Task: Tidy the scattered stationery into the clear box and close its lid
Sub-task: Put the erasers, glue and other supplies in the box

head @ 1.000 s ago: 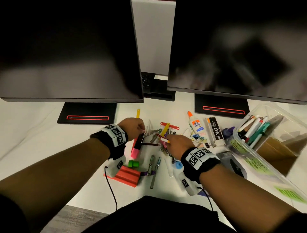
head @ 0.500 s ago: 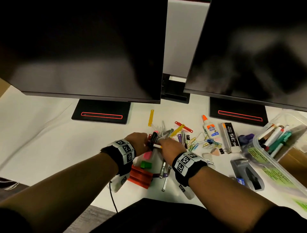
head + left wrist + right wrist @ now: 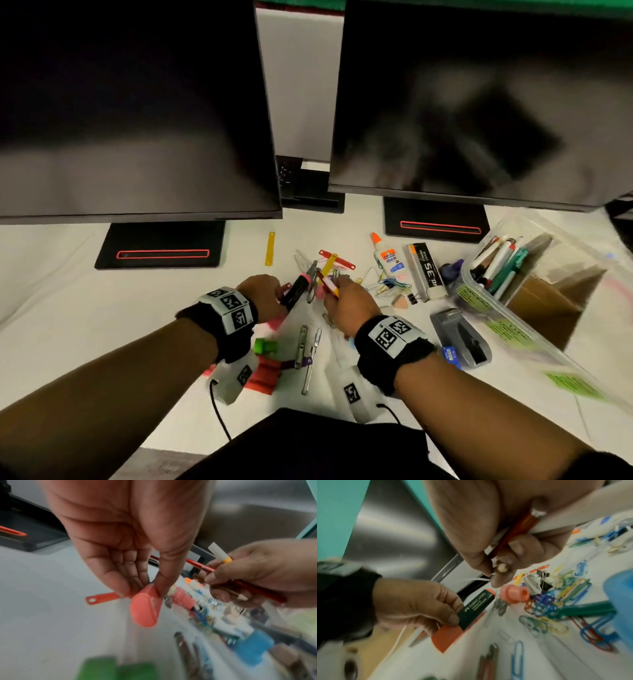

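Note:
My left hand [image 3: 263, 294] pinches a dark green highlighter [image 3: 295, 291] with pink ends between thumb and fingers, just above the desk; its body shows in the right wrist view [image 3: 476, 608] and its pink end in the left wrist view [image 3: 145, 609]. My right hand [image 3: 346, 305], close beside it, grips a red pencil [image 3: 240, 586] together with a white pen with a yellow band [image 3: 330, 286]. The clear box [image 3: 479, 301] stands open at the right edge and holds several markers. Scattered coloured paper clips [image 3: 556, 599] lie under and beside both hands.
Two dark monitors [image 3: 137, 120] on black stands [image 3: 161, 253] overhang the back of the desk. A glue bottle [image 3: 387, 255], a staples box [image 3: 426, 270], a grey stapler [image 3: 462, 337], metal fasteners [image 3: 303, 346], a green piece [image 3: 265, 346] and a red block [image 3: 263, 375] lie around.
My left hand has lifted the highlighter off the desk and tilted it. The two hands have come closer together. My right hand still holds the pencil and pen.

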Demonstrator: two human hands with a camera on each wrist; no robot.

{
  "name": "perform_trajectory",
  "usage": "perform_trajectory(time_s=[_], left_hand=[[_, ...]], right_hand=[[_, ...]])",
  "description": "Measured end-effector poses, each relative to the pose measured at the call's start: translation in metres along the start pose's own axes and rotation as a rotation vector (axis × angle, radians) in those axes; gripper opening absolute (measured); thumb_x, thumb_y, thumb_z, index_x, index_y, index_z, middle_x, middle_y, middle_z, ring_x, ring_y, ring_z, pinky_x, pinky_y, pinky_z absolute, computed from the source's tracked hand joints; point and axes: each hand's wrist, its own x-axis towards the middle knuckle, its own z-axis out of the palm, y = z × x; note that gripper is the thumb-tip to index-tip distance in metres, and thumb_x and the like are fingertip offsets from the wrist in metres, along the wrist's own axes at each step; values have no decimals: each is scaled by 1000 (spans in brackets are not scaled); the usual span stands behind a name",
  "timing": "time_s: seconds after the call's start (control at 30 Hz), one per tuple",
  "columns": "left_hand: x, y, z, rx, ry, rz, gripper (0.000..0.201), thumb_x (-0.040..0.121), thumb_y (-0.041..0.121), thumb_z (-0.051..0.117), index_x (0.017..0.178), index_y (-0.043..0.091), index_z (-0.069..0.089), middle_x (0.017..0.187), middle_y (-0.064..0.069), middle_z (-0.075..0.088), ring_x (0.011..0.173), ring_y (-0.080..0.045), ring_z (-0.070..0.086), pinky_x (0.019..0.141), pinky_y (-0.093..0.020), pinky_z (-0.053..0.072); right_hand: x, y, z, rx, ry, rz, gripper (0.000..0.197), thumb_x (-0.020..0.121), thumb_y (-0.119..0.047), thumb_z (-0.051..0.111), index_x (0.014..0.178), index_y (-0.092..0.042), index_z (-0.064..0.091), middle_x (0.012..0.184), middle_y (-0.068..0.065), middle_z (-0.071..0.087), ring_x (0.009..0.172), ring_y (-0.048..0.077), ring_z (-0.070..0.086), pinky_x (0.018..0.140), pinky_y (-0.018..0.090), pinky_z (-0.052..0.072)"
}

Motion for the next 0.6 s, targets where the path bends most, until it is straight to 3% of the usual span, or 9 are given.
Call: perform_trajectory(time_s=[0.07,0.1,0.17,0.3,0.37,0.43,0.5,0.6], left_hand=[[-1,10,-7,-123,-17,26,13,77,22,69,87,14,66,95,-9,69,81,-23,62,71,-29,48],[-2,18,-10,-224,-17,55,7,77,19,71,81,15,66,88,-10,69,77,-24,63,72,-32,52],[-5,37,-15,-394,3,117,6,78,14,71,80,13,66,78,-10,66,72,-24,62,75,-36,56],[-7,76,-20,-468,47,224,7,81,17,69,84,13,64,72,-7,66,61,-21,62,72,-38,57],[-7,91,-19,-485,76,246,7,82,18,68,82,16,62,75,-6,68,66,-24,67,72,-38,59],[-8,103,-18,-510,83,270,12,82,17,68,76,18,58,74,-4,66,69,-26,68,71,-38,60],[-9,116,-16,-515,70,306,18,83,16,69,71,20,56,68,0,62,65,-21,65,69,-36,59],[-10,129,-16,-490,45,346,11,81,18,72,78,11,64,69,-3,66,64,-19,65,72,-36,57]], right_hand=[[1,5,-11,197,14,25,14,94,-23,50,93,-11,58,92,8,64,78,23,57,65,27,39],[1,7,-16,293,25,38,16,94,-21,51,78,-17,54,78,2,60,67,16,51,58,25,36],[2,12,-25,467,36,83,28,94,-16,51,67,-20,48,64,-2,53,57,13,47,53,22,34],[-7,18,-44,866,48,188,22,97,-14,47,77,-13,53,60,3,52,51,13,45,39,18,32],[-14,21,-53,991,78,212,20,98,-17,47,79,-13,53,60,2,50,49,11,43,38,17,31],[-17,26,-60,986,98,195,17,97,-21,49,82,-14,53,62,2,49,50,11,45,39,19,33],[-19,34,-64,872,132,168,17,96,-26,51,81,-18,53,62,2,50,51,12,45,44,24,36],[-21,43,-70,762,166,152,19,92,-37,53,87,-19,56,72,6,61,62,21,57,58,35,48]])
